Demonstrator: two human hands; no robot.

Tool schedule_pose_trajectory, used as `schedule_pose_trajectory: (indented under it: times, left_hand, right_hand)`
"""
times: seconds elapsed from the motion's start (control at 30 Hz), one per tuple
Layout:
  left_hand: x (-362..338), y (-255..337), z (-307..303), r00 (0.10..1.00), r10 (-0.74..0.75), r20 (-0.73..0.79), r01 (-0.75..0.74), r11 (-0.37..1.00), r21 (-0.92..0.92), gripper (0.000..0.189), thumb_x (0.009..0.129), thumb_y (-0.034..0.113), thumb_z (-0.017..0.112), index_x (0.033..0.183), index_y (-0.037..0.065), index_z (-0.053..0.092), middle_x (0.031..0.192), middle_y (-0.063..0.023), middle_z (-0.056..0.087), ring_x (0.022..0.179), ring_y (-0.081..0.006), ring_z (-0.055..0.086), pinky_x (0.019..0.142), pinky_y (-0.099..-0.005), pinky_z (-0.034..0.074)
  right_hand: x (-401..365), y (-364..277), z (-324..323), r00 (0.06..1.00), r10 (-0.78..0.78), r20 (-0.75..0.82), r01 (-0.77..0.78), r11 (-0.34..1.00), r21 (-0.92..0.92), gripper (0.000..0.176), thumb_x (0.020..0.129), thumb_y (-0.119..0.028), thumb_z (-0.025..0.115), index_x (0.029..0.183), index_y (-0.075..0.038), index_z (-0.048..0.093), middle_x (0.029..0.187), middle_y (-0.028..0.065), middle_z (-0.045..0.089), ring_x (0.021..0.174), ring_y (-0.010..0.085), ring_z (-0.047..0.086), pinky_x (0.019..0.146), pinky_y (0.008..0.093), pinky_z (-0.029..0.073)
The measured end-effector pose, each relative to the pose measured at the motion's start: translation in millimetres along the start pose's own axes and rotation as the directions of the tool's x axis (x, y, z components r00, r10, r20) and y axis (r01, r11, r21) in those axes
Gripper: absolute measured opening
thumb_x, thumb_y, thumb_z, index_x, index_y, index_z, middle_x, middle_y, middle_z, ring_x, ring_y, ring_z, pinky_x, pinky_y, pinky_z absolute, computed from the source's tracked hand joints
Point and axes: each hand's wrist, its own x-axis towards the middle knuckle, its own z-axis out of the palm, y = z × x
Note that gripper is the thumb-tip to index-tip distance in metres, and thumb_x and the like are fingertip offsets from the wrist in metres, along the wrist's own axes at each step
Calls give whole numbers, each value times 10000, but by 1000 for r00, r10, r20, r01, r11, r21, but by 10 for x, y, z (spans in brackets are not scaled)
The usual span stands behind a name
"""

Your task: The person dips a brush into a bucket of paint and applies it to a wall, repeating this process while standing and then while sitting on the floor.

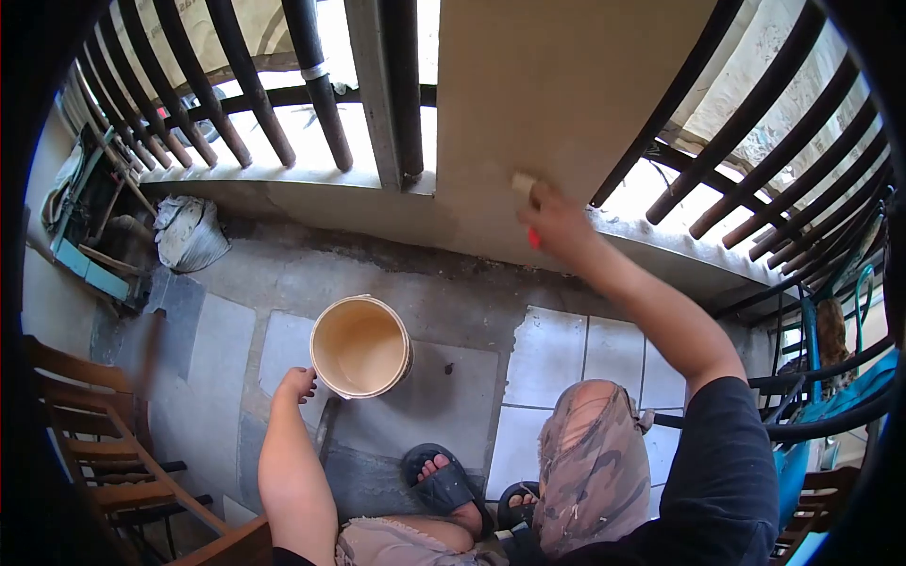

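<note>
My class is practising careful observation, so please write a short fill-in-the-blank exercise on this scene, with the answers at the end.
1. The hand nearest the bucket is the person's ____ one.
2. The other hand holds a small pale item, and the bright spot showing by that hand is coloured ____.
3. Both sandals are coloured ____.

Missing words: left; red; black.

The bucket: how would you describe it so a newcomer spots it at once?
Below the dark bars and low wall lies the tiled floor. On it, beside the person's left hand, stands a cream bucket. Its wide, round open mouth sets it apart from the crumpled whitish bundle by the wall.
</note>
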Motion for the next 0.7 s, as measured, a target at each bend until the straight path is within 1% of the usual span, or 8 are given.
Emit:
schedule_pose_trajectory:
  times: [0.07, 0.13, 0.23, 0.37, 0.43, 0.57, 0.63, 0.7]
  left_hand:
    - [42, 42, 36, 999, 39, 4, -39, 999, -20, 437, 873, 392, 450, 1091, 31, 567, 1020, -132, 630, 821, -252, 628, 655, -401, 487]
    - [131, 59, 58, 996, 86, 2, -85, 995, -47, 411, 870, 373, 455, 1056, 27, 575, 997, -128, 635, 805, -251, 631, 635, -396, 488]
    - [451, -43, 41, 990, 135, 28, -134, 991, -27, 347, 851, 331, 478, 951, 20, 596, 905, -127, 643, 724, -250, 634, 560, -399, 487]
    - [671, -163, 84, 994, 87, 67, -89, 996, 21, 402, 870, 396, 467, 969, 34, 611, 930, -108, 650, 755, -243, 629, 585, -388, 493]
    - [234, 6, 52, 996, 68, 58, -74, 991, 108, 464, 895, 436, 441, 1053, 29, 597, 992, -109, 652, 763, -237, 638, 627, -397, 497]
    - [86, 31, -208, 999, 44, 27, -46, 994, 96, 459, 900, 426, 446, 1069, 25, 592, 1023, -109, 651, 792, -239, 646, 653, -399, 502]
    - [133, 71, -409, 1000, 16, -13, -15, 996, 92, 471, 900, 427, 457, 1049, 3, 598, 1025, -115, 654, 770, -251, 654, 666, -427, 512]
    - [146, 256, -597, 990, 50, -135, -31, 989, 142, 459, 891, 402, 475, 961, -26, 624, 994, -157, 654, 712, -260, 656, 683, -437, 519]
  right_hand:
    - [162, 8, -518, 998, 38, -45, -38, 999, -2, 186, 675, -70, 618, 852, -108, 576, 987, 122, 476, 1003, 321, 491, 723, 399, 500]
    - [290, -84, -993, 953, 20, -302, -53, 994, -100, 214, 672, -48, 610, 876, -108, 587, 1001, 131, 470, 993, 328, 493, 712, 404, 491]
    - [364, -104, -1299, 896, -34, -443, -59, 979, -193, 233, 674, -50, 607, 899, -107, 598, 987, 139, 472, 984, 335, 498, 750, 416, 478]
    - [155, 65, -445, 953, -53, -298, 24, 995, -97, 198, 694, -57, 598, 888, -96, 593, 1006, 158, 483, 1002, 350, 498, 803, 429, 470]
    - [-60, -228, -340, 992, 128, -13, -122, 970, 210, 256, 684, -79, 626, 936, -104, 586, 1037, 172, 495, 1009, 359, 498, 831, 427, 459]
    - [-422, -634, -94, 946, 315, -83, -256, 876, 410, 251, 732, -92, 609, 981, -94, 577, 996, 149, 503, 940, 331, 531, 772, 414, 473]
    - [-547, -842, -4, 788, 609, -88, -398, 614, 682, 207, 762, -135, 629, 962, -80, 615, 932, 134, 568, 858, 316, 581, 740, 386, 487]
    - [-666, -938, 206, 729, 684, 12, -453, 470, 758, 181, 775, -166, 640, 929, -70, 634, 900, 137, 597, 828, 299, 606, 731, 371, 490]
